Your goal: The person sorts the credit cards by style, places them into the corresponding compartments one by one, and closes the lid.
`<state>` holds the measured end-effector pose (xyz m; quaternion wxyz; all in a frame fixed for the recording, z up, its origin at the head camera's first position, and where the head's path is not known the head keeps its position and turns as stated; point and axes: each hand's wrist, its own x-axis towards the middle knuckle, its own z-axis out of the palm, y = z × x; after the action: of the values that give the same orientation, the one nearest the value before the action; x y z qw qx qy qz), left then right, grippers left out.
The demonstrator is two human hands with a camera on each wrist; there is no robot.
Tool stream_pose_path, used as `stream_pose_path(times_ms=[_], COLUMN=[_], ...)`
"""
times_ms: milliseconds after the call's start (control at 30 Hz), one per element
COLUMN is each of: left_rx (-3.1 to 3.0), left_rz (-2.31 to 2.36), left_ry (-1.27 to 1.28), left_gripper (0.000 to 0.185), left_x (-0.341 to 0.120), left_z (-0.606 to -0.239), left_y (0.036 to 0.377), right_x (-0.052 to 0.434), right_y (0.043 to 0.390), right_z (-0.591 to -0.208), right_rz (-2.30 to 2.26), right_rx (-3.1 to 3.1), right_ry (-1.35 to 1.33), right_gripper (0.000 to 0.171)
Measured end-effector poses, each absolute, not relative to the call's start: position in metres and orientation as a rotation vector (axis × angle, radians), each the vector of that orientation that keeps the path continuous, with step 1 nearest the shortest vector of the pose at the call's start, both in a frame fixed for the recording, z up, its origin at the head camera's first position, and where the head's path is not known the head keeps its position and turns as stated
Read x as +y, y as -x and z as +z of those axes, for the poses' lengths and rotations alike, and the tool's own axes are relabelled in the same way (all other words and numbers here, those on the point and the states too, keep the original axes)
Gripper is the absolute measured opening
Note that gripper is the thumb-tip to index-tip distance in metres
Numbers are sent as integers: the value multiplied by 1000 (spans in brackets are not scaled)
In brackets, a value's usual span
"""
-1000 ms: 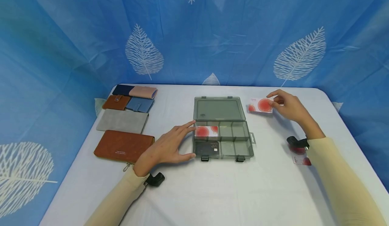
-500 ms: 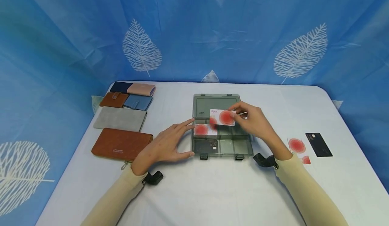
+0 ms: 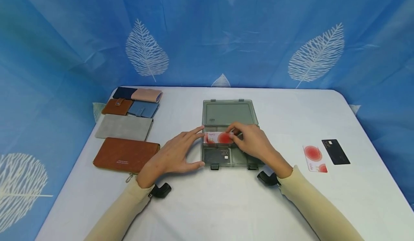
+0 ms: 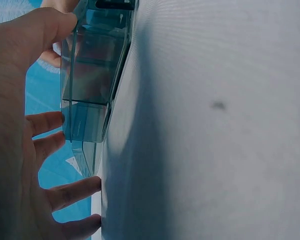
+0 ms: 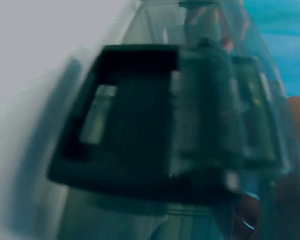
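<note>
The translucent grey-green divided box point(image 3: 229, 113) lies with its lid folded back in the head view. My left hand point(image 3: 177, 154) is spread at its left side, and the left wrist view shows fingertips point(image 4: 54, 119) at the box wall. My right hand point(image 3: 253, 140) pinches the right end of a white card with red circles point(image 3: 224, 137). That card is low over the upper left compartment, overlapping a similar card there. A black VIP card point(image 3: 211, 156) lies in the lower left compartment. In the blurred right wrist view, a dark latch point(image 5: 132, 120) fills the middle.
Right of the box lie a red-and-white card point(image 3: 313, 158) and a black card point(image 3: 336, 151). At the left are a brown zip wallet point(image 3: 126, 154), a grey wallet point(image 3: 124, 127) and several smaller wallets point(image 3: 143, 109). A blue leaf-print cloth point(image 3: 226, 36) hangs behind the table.
My right hand has brought the red-and-white card from right of the lid leftward and down into the box's upper left area. My left hand has stayed at the box's left side.
</note>
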<state>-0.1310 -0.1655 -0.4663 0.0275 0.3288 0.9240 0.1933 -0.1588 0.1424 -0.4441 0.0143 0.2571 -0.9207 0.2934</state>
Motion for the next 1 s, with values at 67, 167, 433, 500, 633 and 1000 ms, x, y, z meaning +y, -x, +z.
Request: stream_pose_path(times_ms=[67,167,433,500,633,1000], left_rx=[2851,2851,2859,2861,2860,2865], left_rz=[598,601,606,602,611,616], left_ry=[-1013,-1016,-1029,-1027,-1031,-1038], left_gripper=[98,99,98,98,99,98], left_x=[-166,-165,-165,-165,-164,-166], left_z=[-466,-465,-466,-466,-467,-469], left_y=[131,130,130,130,130,129], right_x=[140,137,131,130,131,127], right_y=[157,155,150,150,149,147], right_z=[-445,-446,-450,-450,-449,-448], right_rz=[859,797,696,684,677,662], right_rx=[-2868,-2871,-2834,-2824,-2843,-2919], right_ry=[-793,-783,-814,-828,-824,-828], right_gripper=[19,22,28,29,30,32])
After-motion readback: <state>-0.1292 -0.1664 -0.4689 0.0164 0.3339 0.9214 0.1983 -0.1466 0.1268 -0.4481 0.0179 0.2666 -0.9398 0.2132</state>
